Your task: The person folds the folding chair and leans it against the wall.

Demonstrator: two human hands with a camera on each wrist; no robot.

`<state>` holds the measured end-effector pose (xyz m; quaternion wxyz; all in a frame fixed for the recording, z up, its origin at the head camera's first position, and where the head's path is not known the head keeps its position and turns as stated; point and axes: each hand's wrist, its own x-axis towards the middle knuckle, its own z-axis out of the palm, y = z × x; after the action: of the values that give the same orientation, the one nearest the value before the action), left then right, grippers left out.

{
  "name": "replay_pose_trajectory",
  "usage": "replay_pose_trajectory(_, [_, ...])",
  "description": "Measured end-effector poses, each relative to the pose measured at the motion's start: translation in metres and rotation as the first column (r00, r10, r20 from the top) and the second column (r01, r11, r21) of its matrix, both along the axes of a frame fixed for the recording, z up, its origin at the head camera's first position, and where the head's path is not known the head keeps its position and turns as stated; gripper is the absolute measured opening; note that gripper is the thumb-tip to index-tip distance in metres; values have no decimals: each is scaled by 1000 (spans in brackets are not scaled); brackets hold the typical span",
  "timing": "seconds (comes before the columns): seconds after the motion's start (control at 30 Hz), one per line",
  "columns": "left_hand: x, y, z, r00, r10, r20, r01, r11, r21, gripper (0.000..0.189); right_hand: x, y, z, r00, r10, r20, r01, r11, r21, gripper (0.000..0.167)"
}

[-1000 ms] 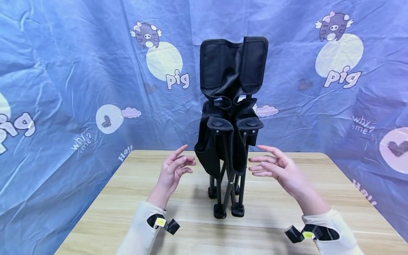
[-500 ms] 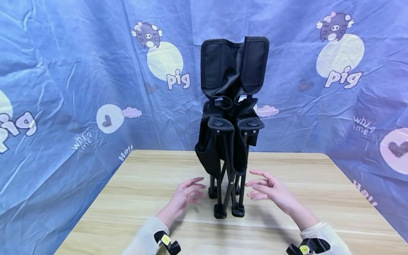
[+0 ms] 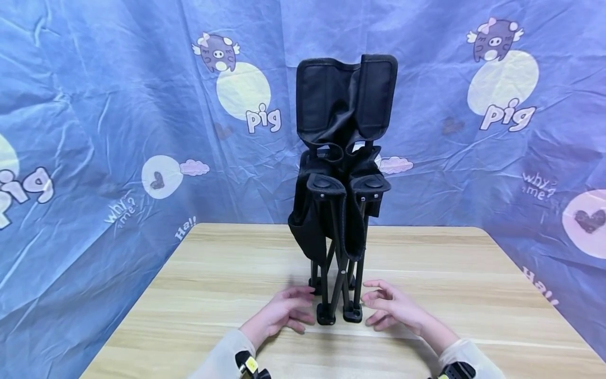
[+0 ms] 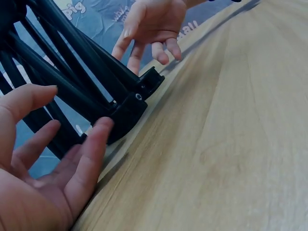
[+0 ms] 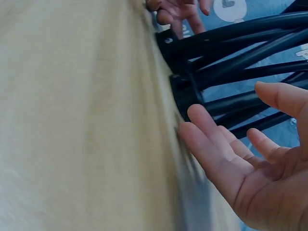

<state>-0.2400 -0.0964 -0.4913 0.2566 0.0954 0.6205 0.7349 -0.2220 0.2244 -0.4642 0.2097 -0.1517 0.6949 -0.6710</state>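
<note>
A black folding chair [image 3: 331, 221] stands upright and folded together on the wooden table, its fabric bunched between the dark legs. Low beside its left feet is my left hand [image 3: 286, 310], fingers spread and loosely bent around nothing. On the other side my right hand [image 3: 390, 305] hovers by the right front foot [image 3: 352, 313], relaxed in the same way. In the left wrist view the fingertips [image 4: 103, 126] overlap a black plastic foot [image 4: 126, 115]. The right wrist view shows the other hand's fingertips [image 5: 196, 113] right at a foot [image 5: 186, 94], with the palm turned toward the legs.
The light wood table [image 3: 213, 263] extends around the chair on all sides. Behind it hangs a blue curtain [image 3: 118, 105] printed with pigs, hearts and words, which also runs along the left and right. Each wrist wears a small black camera [image 3: 253, 366].
Both hands have come down from about seat height to the chair's feet and drawn closer to the legs. The chair has stayed in place.
</note>
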Motion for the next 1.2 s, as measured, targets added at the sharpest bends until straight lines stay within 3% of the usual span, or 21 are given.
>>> replay_pose_trajectory(0.2, [3, 6, -2, 993, -119, 2, 119, 993, 21, 61, 1, -5, -10, 999, 38, 39, -38, 999, -10, 63])
replay_pose_trajectory(0.33, [4, 11, -5, 989, -145, 8, 144, 987, 69, 62, 1, -8, -15, 996, 56, 70, -52, 997, -62, 60])
replay_pose_trajectory(0.7, [7, 17, -4, 997, -79, -19, 80, 995, 58, 64, -2, -12, -27, 982, 153, 115, -125, 967, -221, 60])
replay_pose_trajectory(0.93, [8, 23, -8, 998, -13, -58, 16, 999, 52, 66, -2, -11, -29, 982, 141, 123, -111, 968, -224, 61])
replay_pose_trajectory(1.2, [7, 26, -10, 998, -1, -65, 5, 999, 54, 65, -4, -12, -32, 986, 117, 119, -91, 975, -204, 55])
